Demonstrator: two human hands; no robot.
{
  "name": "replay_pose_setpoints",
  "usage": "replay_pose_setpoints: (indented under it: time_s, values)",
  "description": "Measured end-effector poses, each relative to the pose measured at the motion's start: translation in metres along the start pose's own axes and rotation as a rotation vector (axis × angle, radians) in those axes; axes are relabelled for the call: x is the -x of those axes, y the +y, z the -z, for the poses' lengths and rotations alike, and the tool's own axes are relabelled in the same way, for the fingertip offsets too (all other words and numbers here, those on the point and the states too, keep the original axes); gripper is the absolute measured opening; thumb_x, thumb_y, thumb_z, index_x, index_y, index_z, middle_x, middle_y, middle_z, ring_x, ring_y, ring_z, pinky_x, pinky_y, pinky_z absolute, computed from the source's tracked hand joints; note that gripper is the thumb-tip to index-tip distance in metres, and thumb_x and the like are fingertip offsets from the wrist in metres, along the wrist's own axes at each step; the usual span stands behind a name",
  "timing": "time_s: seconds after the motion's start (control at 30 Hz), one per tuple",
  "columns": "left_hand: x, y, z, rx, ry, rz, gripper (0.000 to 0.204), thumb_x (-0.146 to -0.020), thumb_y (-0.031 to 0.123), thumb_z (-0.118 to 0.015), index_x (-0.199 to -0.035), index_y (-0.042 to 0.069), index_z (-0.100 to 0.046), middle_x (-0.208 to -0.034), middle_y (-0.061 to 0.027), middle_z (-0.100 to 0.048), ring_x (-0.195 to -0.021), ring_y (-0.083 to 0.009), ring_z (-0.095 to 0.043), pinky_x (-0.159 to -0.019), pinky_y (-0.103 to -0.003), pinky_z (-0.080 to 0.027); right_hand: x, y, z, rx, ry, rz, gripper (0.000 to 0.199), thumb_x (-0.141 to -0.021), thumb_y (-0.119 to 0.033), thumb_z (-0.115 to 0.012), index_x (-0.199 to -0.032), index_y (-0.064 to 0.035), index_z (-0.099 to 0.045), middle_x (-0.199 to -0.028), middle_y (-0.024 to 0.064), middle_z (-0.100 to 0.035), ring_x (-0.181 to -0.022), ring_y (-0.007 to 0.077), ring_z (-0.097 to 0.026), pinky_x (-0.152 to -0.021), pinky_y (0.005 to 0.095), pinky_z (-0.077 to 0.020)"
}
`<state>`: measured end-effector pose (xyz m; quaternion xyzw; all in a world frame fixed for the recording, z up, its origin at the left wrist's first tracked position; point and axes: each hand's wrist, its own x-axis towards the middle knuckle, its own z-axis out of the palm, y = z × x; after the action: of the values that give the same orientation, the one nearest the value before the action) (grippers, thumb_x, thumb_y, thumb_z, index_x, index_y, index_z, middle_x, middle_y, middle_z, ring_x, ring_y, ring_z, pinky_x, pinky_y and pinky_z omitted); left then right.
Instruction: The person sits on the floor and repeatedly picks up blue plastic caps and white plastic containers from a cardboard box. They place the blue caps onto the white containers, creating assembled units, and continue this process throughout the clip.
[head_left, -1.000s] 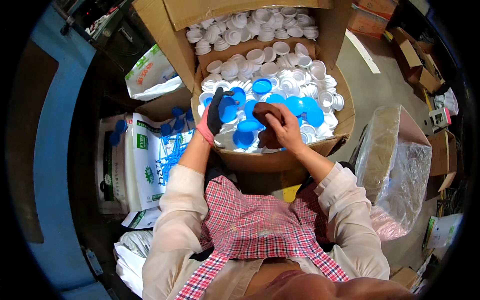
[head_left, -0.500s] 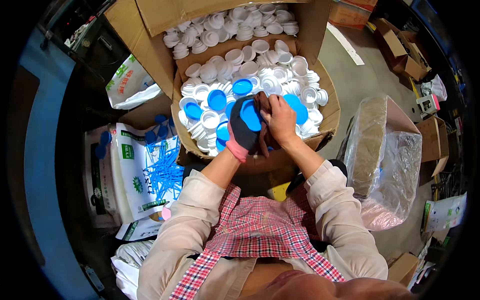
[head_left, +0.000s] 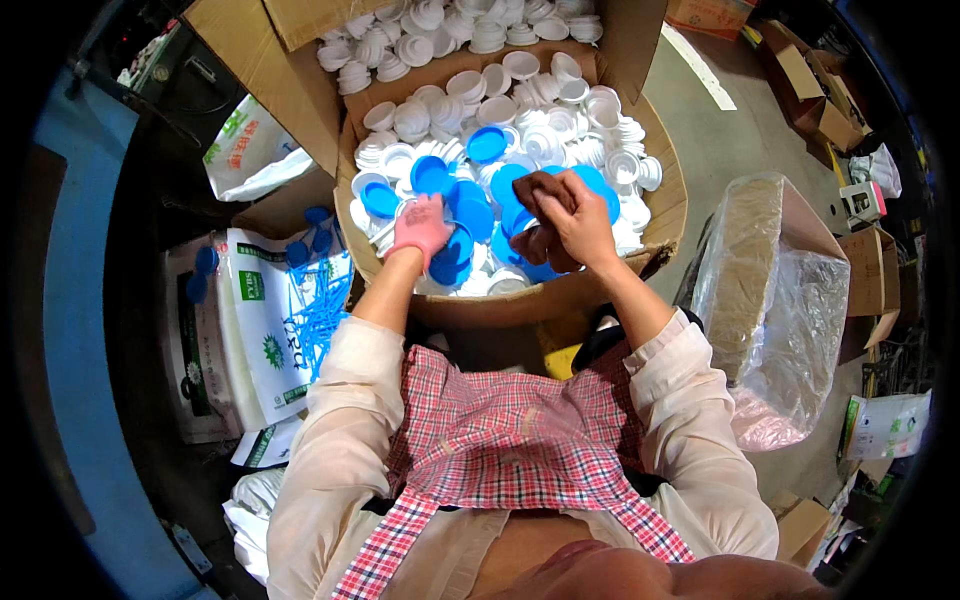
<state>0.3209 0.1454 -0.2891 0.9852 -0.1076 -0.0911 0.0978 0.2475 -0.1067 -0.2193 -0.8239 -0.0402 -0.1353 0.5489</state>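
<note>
My left hand (head_left: 422, 230), in a pink glove, reaches down into the pile with bent fingers closed over a white lid (head_left: 403, 208), mostly hidden beneath it. Just beyond its fingertips lies a blue lid (head_left: 431, 174). My bare right hand (head_left: 577, 218) is closed round a crumpled brown cloth (head_left: 545, 243), held above the near right part of the pile. More blue lids, such as one beside the left hand (head_left: 474, 219) and another farther back (head_left: 487, 144), lie on the many white lids (head_left: 470, 88).
A large cardboard box (head_left: 655, 235) holds the pile. Blue long-stemmed pieces (head_left: 318, 310) lie on a white printed sack (head_left: 262, 350) at left. To the right stands a carton wrapped in clear plastic (head_left: 790, 320). Opened cardboard boxes (head_left: 810, 85) sit farther right on the floor.
My left hand has let go of the blue lid and moved left onto the white lids. More blue lids show in the middle. My right hand keeps the cloth, now apart from the left hand.
</note>
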Motion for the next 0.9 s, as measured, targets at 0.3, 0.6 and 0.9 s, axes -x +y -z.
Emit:
replay_pose_setpoints:
  time_s: [0.3,0.6,0.9]
  values:
    - [0.001,0.006,-0.006,0.483,0.163,0.008,0.043,-0.076,0.024,-0.071,-0.112,0.003,-0.06,-0.119,-0.0163,-0.061,-0.111,-0.0332,-0.058,-0.095,-0.042,-0.046,0.014,-0.003,-0.008,0.162,-0.075,0.272,0.032,-0.081,-0.016,-0.063,-0.112,-0.0112,-0.059,-0.105,0.0131,-0.061,-0.092,0.0363,-0.061,-0.076,0.0404,-0.0505]
    - [0.023,0.063,0.004,2.597,-0.94,-0.428,0.08,-0.089,0.066,-0.044,-0.131,-0.002,-0.047,-0.13,-0.0233,-0.053,-0.12,-0.0381,-0.05,-0.106,-0.05,-0.036,0.048,-0.021,-0.048,0.376,-0.131,0.643,0.029,-0.071,-0.011,-0.07,-0.097,-0.0113,-0.058,-0.094,0.0092,-0.057,-0.081,0.0303,-0.059,-0.065,0.0386,-0.0507]
    - [0.036,0.066,-0.032,1.253,0.402,-0.517,0.048,-0.075,0.03,-0.074,-0.113,0.004,-0.057,-0.106,-0.011,-0.062,-0.104,-0.0265,-0.059,-0.093,-0.037,-0.045,0.009,-0.031,-0.033,0.492,0.057,0.431,0.021,-0.076,-0.016,-0.068,-0.096,-0.0145,-0.062,-0.09,0.0086,-0.058,-0.084,0.0313,-0.059,-0.067,0.0417,-0.0492]
